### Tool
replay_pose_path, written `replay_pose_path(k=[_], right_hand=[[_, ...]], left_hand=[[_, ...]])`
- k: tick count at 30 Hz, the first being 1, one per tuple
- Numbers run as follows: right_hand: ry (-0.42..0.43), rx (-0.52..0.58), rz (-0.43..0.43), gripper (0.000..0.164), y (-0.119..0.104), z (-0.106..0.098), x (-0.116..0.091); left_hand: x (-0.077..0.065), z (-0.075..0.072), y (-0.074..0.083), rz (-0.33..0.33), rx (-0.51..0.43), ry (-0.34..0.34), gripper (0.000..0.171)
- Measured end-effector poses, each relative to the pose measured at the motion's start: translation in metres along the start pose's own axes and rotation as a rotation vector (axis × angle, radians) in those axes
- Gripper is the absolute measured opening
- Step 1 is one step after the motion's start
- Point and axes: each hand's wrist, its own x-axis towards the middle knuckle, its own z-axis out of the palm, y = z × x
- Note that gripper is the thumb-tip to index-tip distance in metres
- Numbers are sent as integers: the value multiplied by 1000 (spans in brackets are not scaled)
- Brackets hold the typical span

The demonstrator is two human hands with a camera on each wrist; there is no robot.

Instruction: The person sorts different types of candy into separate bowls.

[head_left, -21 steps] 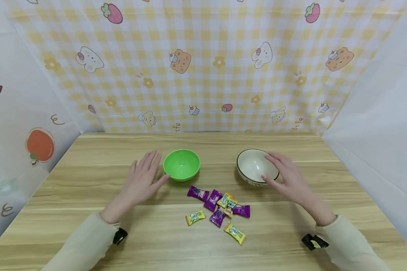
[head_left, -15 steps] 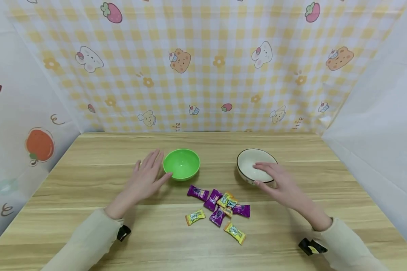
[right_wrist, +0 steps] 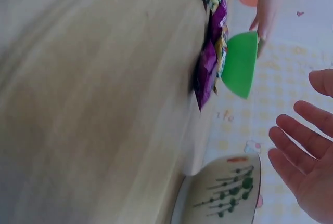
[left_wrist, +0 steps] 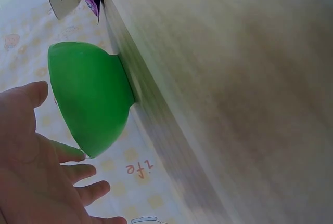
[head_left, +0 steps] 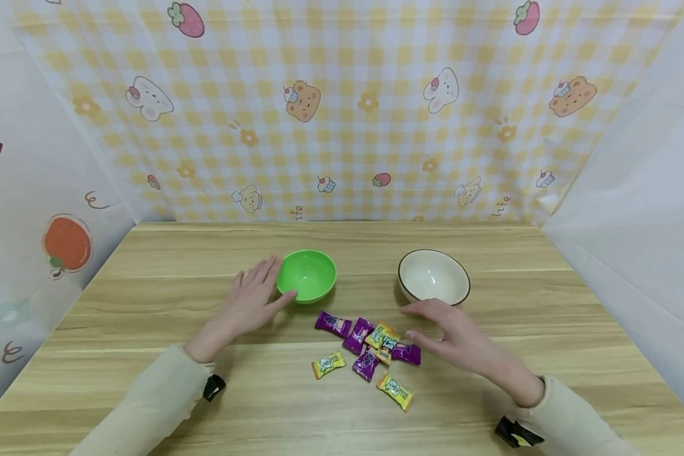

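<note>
My left hand is at the left side of a green bowl, fingers spread along its rim. In the left wrist view its thumb and fingers are extended beside the bowl's wall. My right hand hovers in front of a white bowl with a dark rim, thumb and fingers apart and holding nothing. Its thumb reaches toward a pile of wrapped candies, among them a purple candy and a yellow candy. The right wrist view shows the green plant pattern on the white bowl.
Nearer the front edge lie a yellow candy and another yellow candy. One purple candy sits just in front of the green bowl. A checked cloth hangs behind the wooden table.
My right hand has moved from over the white bowl down and left toward the candies. My left hand has shifted slightly right, closer against the green bowl. The candies have not moved.
</note>
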Motion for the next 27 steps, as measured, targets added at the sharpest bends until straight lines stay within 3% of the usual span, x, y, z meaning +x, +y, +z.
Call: replay_pose_path(k=[3, 9, 16, 21, 27], right_hand=[[-47, 19, 17, 35, -1, 6, -2], [-174, 31, 133, 39, 2, 14, -7], [-279, -24, 214, 48, 8, 19, -8], [-323, -68, 231, 48, 9, 21, -6], [-358, -51, 213, 33, 8, 23, -4]], left_hand=[[0, 0, 0, -2, 0, -12, 77], [0, 1, -1, 3, 2, -27, 79], [0, 1, -1, 1, 6, -32, 78], [0, 1, 0, 4, 8, -25, 80], [0, 1, 0, -3, 6, -29, 79]])
